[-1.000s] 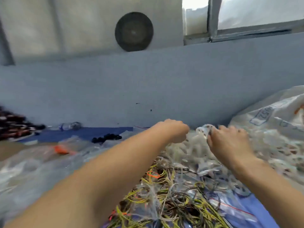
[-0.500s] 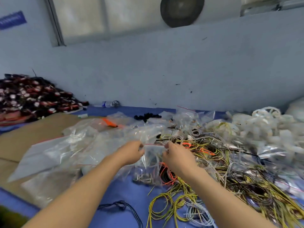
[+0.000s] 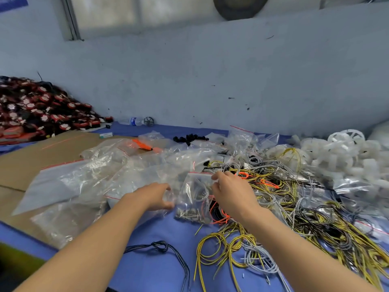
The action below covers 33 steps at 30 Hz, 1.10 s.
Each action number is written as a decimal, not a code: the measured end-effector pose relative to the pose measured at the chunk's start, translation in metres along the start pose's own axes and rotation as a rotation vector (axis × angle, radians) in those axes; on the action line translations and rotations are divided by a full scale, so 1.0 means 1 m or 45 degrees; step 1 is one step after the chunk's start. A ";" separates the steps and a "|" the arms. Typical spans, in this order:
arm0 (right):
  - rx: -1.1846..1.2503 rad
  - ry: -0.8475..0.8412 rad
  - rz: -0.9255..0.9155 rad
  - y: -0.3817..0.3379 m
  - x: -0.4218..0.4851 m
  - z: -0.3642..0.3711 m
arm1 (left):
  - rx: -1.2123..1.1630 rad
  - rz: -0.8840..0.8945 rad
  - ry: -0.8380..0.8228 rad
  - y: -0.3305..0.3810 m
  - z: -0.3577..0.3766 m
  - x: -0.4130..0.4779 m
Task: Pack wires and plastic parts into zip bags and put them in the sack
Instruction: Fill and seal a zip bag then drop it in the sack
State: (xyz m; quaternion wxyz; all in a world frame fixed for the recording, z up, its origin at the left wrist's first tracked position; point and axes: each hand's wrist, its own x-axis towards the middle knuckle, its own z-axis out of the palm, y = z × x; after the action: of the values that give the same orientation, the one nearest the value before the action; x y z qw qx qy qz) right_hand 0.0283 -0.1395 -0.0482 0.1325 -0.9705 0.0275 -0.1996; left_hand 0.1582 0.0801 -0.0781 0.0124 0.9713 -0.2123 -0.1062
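A small clear zip bag [image 3: 194, 199] with a red seal strip stands on the blue cloth [image 3: 147, 268], holding small metal parts and wire. My right hand [image 3: 230, 193] pinches the bag's top right corner. My left hand [image 3: 154, 197] is just left of the bag, its fingers and thumb curved apart against clear plastic; I see nothing gripped in it. A tangle of yellow, grey, black and orange wires [image 3: 294, 207] spreads to the right. White plastic parts [image 3: 341, 157] are heaped at the far right.
Empty clear zip bags [image 3: 88, 182] lie piled on the left over brown cardboard [image 3: 29, 163]. A dark red and black heap [image 3: 35, 110] fills the far left. Black parts [image 3: 189, 138] and a water bottle [image 3: 134, 121] lie by the wall. A loose black wire [image 3: 162, 247] lies near me.
The view swung left from the white parts and sack to the wires and bags. My left hand let go of the bag's top and dropped to its left side; my right hand still pinches it.
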 end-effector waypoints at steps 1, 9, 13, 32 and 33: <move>-0.004 0.004 -0.004 0.000 0.000 -0.001 | 0.031 0.022 0.015 0.000 0.000 -0.002; 0.008 0.047 -0.009 -0.001 -0.007 -0.021 | -0.276 -0.086 0.484 0.002 -0.016 -0.017; 0.163 0.076 0.078 0.004 -0.008 -0.038 | -0.601 -0.214 1.200 0.022 -0.066 -0.036; 1.376 0.393 0.888 0.148 -0.080 -0.113 | -2.887 0.065 0.080 0.262 -0.019 -0.090; 1.249 0.433 0.895 0.164 -0.092 -0.115 | -2.824 0.061 0.062 0.262 -0.010 -0.085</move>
State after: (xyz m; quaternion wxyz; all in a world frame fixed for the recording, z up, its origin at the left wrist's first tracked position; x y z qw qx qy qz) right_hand -0.1011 -0.3162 -0.0255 0.6141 -0.6843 0.2709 -0.2849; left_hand -0.0231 -0.1232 -0.0334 0.8810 0.4194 -0.0179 -0.2181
